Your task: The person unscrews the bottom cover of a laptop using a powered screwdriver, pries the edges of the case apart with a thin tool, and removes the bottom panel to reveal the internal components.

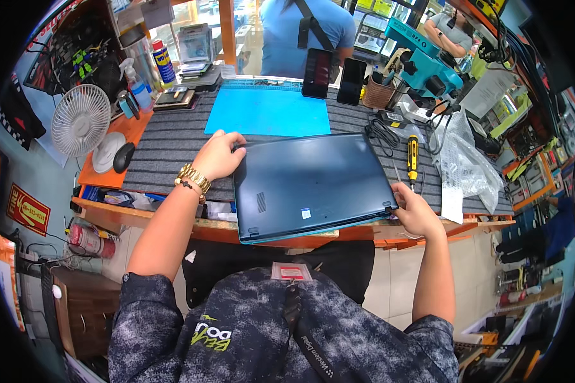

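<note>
A dark blue laptop lies at the front of the ribbed grey bench mat, its underside facing up, with a vent grille and a small sticker. Its near edge reaches over the bench's front edge. My left hand, with a gold watch on the wrist, grips the far left corner, fingers bent over the edge. At the near right corner my right hand has its fingers closed round the edge. Just right of the laptop lies a yellow and black screwdriver. Behind the laptop is a bright blue work mat.
Two dark phones stand beyond the blue mat, beside a brown woven cup. Black cables and bubble wrap occupy the right side. A white fan and black mouse are on the left. A person in blue is across the bench.
</note>
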Motion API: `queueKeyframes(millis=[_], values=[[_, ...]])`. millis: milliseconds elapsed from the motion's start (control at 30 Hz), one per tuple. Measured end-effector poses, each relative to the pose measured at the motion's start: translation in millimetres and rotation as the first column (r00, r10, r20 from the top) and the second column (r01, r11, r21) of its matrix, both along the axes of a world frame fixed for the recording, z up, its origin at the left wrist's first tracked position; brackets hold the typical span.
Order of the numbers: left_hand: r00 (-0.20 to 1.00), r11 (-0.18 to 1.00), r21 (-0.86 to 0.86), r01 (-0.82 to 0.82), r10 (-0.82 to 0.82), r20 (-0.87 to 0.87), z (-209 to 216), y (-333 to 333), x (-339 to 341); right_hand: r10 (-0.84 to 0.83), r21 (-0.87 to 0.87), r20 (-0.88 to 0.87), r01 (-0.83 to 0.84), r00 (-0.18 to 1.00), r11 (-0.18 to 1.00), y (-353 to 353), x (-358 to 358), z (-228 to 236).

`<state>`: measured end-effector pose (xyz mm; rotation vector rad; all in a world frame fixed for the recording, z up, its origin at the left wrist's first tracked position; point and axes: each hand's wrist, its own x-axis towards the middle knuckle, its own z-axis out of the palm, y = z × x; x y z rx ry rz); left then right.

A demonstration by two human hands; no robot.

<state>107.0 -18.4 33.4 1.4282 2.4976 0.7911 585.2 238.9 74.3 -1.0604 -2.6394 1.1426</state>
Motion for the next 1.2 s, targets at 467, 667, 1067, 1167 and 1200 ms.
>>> queueKeyframes(millis=[467,667,1067,1167,1200], values=[[0.987,0.976,0.156,0.151,-0.142,-0.070,-10.9,51.5,17.4,-0.402,-0.028,-0.421,0.431,0.813,0.902,-3.3,-37.1,-49.0],[0.974,0.988,0.099,0.120,-0.097,-0.206,-10.0,56.9,15.0,-0.435,0.054,-0.409,0.496,0.803,0.866,-15.9,-44.6,-52.3],[0.984,0.991,-0.068,0.113,-0.121,-0.132,11.8,58.8,20.9,-0.428,0.155,-0.412,0.524,0.805,0.837,-17.4,-48.1,-52.0],[0.978,0.990,-0.062,0.130,-0.138,-0.158,14.9,60.2,21.2,-0.438,0.136,-0.416,0.531,0.797,0.836,-16.3,-47.2,-53.9],[0.974,0.989,-0.076,0.130,-0.141,-0.179,16.1,60.9,22.2,-0.447,0.112,-0.421,0.534,0.789,0.838,-15.7,-46.2,-55.5]])
